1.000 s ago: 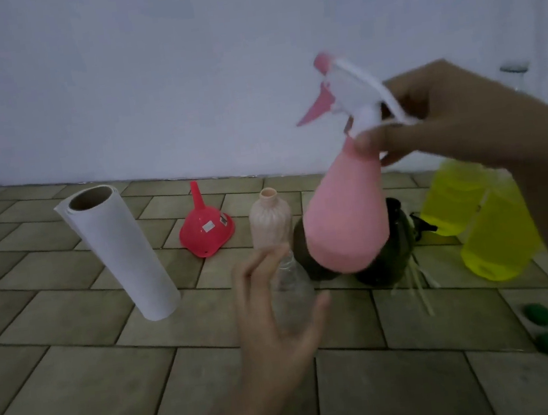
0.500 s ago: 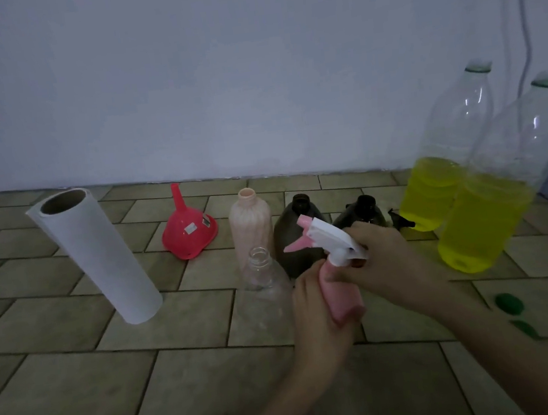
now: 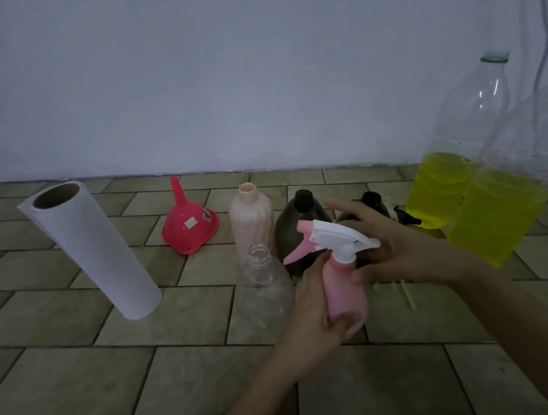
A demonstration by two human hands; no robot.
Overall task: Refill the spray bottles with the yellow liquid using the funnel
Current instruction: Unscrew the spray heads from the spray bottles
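One pink spray bottle [image 3: 344,293]: light, smooth plastic; left hand [image 3: 317,319] clasps body, right hand [image 3: 398,250] grasps the white collar; likely unscrewing.

White paper roll [image 3: 89,249] upright on tiled floor [image 3: 62,381], near white wall [image 3: 214,69]

Pink spray bottle [image 3: 345,297], white trigger head [image 3: 342,237], red funnel [image 3: 189,225], yellow liquid [image 3: 495,218].

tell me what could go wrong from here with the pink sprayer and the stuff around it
The clear bottle stands empty right beside the left hand; a twist on the pink spray bottle could knock it over. The right hand works just in front of the dark bottles, so an elbow swing might tip them.
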